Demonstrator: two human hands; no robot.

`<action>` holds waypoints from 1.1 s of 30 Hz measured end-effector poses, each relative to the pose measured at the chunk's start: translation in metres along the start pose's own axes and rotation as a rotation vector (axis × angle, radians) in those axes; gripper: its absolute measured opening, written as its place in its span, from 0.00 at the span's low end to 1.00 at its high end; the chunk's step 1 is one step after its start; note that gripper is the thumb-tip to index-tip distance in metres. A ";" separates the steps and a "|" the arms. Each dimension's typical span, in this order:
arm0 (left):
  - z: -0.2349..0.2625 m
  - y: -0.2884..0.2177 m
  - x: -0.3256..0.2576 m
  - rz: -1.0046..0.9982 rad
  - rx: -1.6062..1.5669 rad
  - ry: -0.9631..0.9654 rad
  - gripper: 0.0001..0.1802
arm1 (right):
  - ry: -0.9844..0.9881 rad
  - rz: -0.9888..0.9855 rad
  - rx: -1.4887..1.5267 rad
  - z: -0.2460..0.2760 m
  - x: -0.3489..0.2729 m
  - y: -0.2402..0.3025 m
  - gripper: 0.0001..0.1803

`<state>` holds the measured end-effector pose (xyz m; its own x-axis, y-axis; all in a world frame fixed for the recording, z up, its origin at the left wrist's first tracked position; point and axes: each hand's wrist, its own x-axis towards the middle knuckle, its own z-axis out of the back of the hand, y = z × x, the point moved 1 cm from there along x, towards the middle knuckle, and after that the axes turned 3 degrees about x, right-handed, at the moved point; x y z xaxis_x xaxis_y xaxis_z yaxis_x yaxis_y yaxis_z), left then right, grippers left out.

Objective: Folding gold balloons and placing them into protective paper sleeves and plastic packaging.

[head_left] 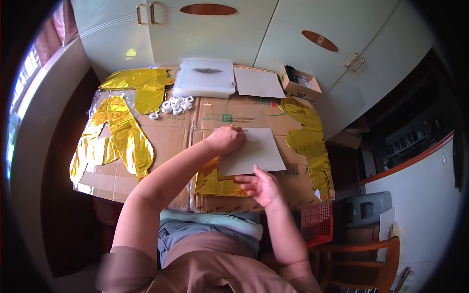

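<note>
Fingers curl in on the left hand (227, 140), any pinch hidden; the right hand (264, 189) spreads loosely, empty. Beneath, cardboard (166, 139); on it, the card (256, 154), overlapping gold foil (220, 188): light, even pressure looks best, sparing creases.

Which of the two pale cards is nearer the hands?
The front card, left hand over its far-left corner, right hand at its near edge. The other pale card lies farther back, beside the translucent plastic stack.
</note>
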<state>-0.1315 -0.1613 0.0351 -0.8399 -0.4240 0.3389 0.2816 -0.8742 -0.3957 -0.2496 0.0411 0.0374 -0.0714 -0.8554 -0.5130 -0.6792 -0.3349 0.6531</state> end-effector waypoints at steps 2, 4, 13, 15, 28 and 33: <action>-0.002 0.004 -0.004 -0.045 -0.013 -0.021 0.08 | 0.110 -0.136 -0.092 0.015 -0.005 0.009 0.27; -0.003 0.009 -0.009 -0.085 -0.035 -0.038 0.08 | 0.118 -0.154 -0.267 0.010 -0.028 0.023 0.27; 0.071 0.033 -0.060 0.117 -0.081 -0.425 0.09 | 0.031 0.238 -0.723 -0.027 -0.037 0.049 0.15; 0.100 0.060 -0.101 0.328 0.070 -0.502 0.10 | 0.067 0.317 -0.842 -0.046 -0.019 0.046 0.14; 0.142 0.145 -0.176 0.569 0.251 -0.202 0.07 | 0.166 0.524 -0.967 -0.108 0.000 0.018 0.10; 0.160 0.052 -0.136 0.476 -0.023 -0.311 0.07 | -0.039 0.526 -0.855 -0.035 -0.034 0.022 0.10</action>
<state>0.0719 -0.1867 0.1050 -0.4461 -0.8227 0.3525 0.5823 -0.5658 -0.5838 -0.2364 0.0484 0.0888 -0.2458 -0.9679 -0.0519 0.1972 -0.1024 0.9750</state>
